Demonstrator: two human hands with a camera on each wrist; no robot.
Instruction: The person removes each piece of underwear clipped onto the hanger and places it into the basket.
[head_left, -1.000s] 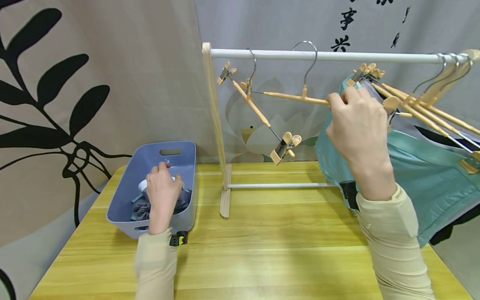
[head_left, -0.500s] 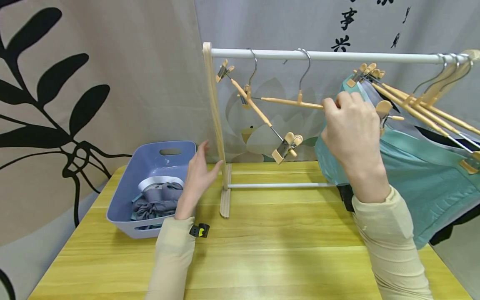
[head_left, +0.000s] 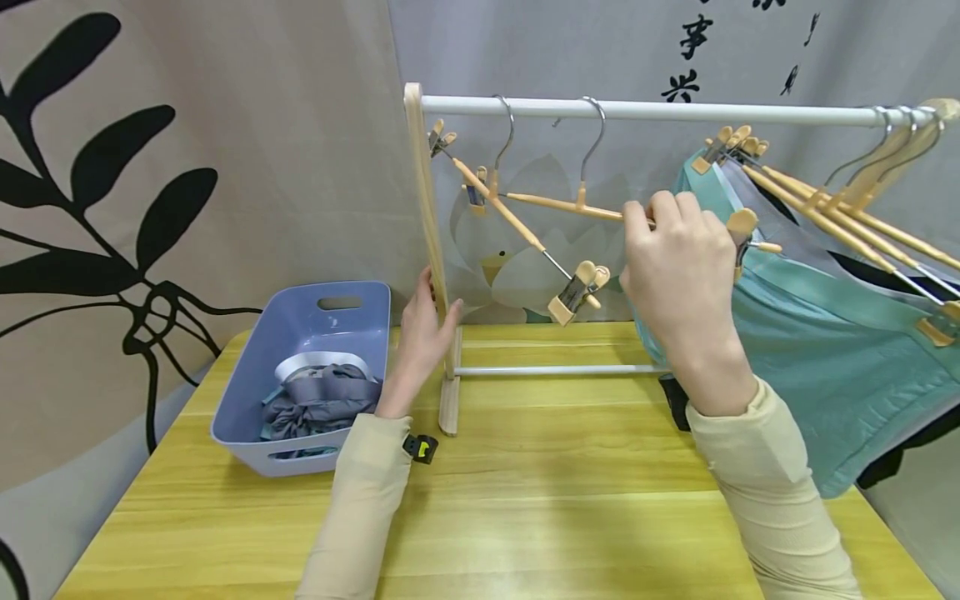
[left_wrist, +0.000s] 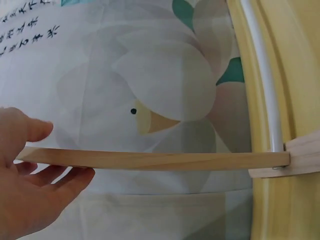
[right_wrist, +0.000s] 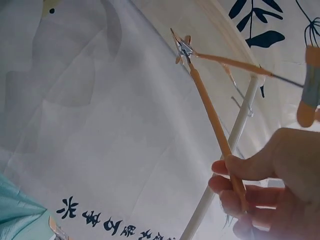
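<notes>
My right hand [head_left: 681, 271] grips the wooden bar of a clip hanger [head_left: 558, 202], whose hook sits over the white rail [head_left: 652, 109]. In the right wrist view, thumb and fingers close around that hanger bar [right_wrist: 210, 107]. My left hand [head_left: 423, 340] is at the rack's left wooden post [head_left: 426, 208]. In the left wrist view, its thumb stands clear above the post [left_wrist: 165, 160] while the fingers lie loosely along the underside; contact is hard to tell. A second clip hanger [head_left: 517, 223] hangs bare near the rail's left end, clips at both ends.
A blue basket [head_left: 247, 400] holds crumpled grey-blue clothing [head_left: 322, 400] with a white waistband. At the right, teal garments [head_left: 825, 333] hang from several clip hangers. The rack's lower white bar [head_left: 555, 370] runs just above the wooden table [head_left: 525, 500].
My left hand has come out of the basket and moved right to the rack's post. My right hand has drawn the gripped hanger leftward along the rail.
</notes>
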